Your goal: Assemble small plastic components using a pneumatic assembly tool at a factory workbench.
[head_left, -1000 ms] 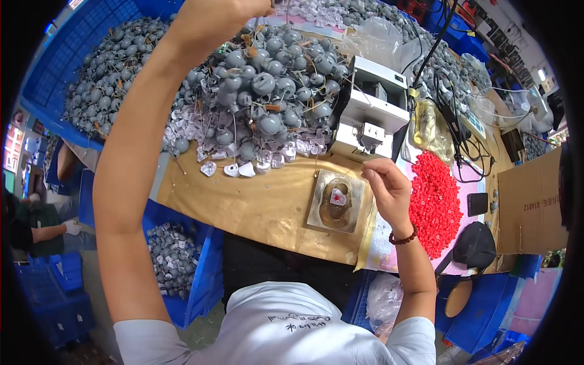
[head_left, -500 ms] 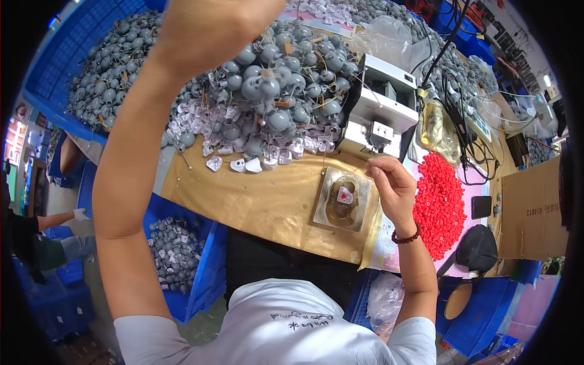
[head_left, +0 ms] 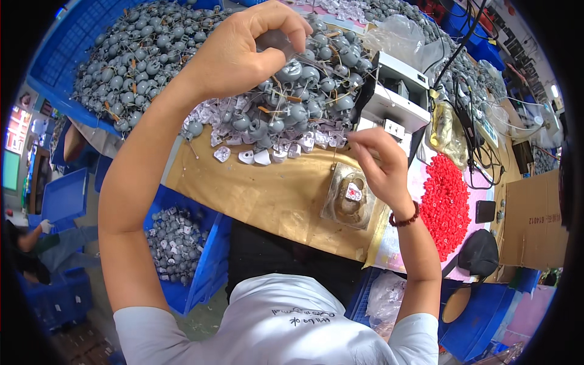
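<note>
My raised left hand (head_left: pixel 240 52) curls around a grey ball-shaped part (head_left: pixel 275 41), above the heap of grey ball-shaped parts with wires (head_left: pixel 295 112). My right hand (head_left: pixel 384 170) is pinched, its fingertips in front of the white machine (head_left: pixel 398 100); whatever they hold is too small to make out. Just below and left of that hand sits a metal block with a hollow (head_left: pixel 331 207). In the hollow lies a small white plastic piece (head_left: pixel 353 192) with a bit of red on it. More white pieces (head_left: pixel 261 158) lie along the heap's near edge.
A pile of small red parts (head_left: pixel 447 207) spreads at the right, near a black phone-like object (head_left: pixel 485 212) and a cardboard box (head_left: pixel 532 219). Blue bins stand at far left (head_left: pixel 45 79) and below the table (head_left: pixel 210 267). Cables (head_left: pixel 465 128) hang behind. Another person (head_left: pixel 30 243) is at the left.
My left hand has come down and right, and the grey part now shows in its fingers. The right hand has risen slightly. The whole view has shifted a little.
</note>
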A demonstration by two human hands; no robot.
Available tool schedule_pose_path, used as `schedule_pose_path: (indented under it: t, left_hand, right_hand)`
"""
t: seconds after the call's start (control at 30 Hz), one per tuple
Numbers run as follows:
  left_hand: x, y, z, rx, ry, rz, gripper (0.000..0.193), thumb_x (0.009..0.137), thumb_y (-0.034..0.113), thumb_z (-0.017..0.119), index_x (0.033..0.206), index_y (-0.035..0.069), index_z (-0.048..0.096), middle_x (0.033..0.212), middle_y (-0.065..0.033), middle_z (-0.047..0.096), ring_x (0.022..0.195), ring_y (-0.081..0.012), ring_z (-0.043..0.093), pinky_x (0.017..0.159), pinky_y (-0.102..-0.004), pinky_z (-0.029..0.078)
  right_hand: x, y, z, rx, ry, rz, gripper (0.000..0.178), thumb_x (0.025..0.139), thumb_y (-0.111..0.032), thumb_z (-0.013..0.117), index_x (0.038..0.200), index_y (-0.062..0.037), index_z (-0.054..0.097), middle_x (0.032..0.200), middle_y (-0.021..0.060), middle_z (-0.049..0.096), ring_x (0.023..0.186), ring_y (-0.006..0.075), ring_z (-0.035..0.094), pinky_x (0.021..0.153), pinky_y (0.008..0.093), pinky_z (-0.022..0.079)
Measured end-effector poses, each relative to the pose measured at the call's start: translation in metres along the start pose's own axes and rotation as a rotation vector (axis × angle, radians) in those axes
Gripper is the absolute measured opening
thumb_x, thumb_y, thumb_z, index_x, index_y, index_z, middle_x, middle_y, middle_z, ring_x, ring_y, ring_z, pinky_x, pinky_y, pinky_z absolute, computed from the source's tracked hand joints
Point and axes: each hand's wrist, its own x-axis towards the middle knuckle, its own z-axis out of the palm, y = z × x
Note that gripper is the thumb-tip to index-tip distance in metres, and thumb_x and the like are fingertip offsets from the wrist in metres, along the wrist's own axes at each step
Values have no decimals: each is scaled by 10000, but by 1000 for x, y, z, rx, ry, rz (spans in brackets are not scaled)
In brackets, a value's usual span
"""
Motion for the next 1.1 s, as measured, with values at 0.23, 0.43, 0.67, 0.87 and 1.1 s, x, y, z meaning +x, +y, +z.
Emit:
schedule_pose_path:
  t: [0.23,0.43,0.67,0.87,1.1]
  left_hand:
    - [-7,1,-3,-17,41,-1,255,758,-89,447,907,40,608,1219,-50,627,1035,-108,580,883,-276,484]
    - [-13,-6,-11,-87,84,-24,254,774,-89,466,924,49,617,1229,-46,630,1020,-97,589,885,-271,485]
    - [-31,15,-2,-498,98,-206,296,738,-142,461,934,20,612,1187,-100,572,876,-66,544,750,-212,457]
    - [-21,48,8,-968,-13,67,242,790,-98,515,947,50,625,1241,-124,602,1051,-112,590,822,-259,479]
    - [-23,31,51,-1024,-140,64,121,935,126,507,995,67,593,1214,-239,618,1030,-225,676,889,-337,555]
  right_hand:
    - [67,0,63,-482,-263,-305,416,756,-207,804,1120,-97,634,1082,83,627,1023,286,590,896,426,480]
    - [53,-1,93,-619,-203,-297,309,732,-217,784,974,-97,634,1064,86,573,1039,277,534,835,383,435]
    - [25,7,98,-575,-165,-443,238,745,-114,738,952,-71,629,1117,125,575,1047,307,535,877,403,428]
    - [47,-19,56,-54,273,-304,593,810,-54,758,1339,1,497,1305,197,552,1265,350,502,1062,429,416]
    - [13,-41,2,727,-269,325,308,1027,-100,575,1307,28,595,1061,32,676,921,74,634,787,237,528]
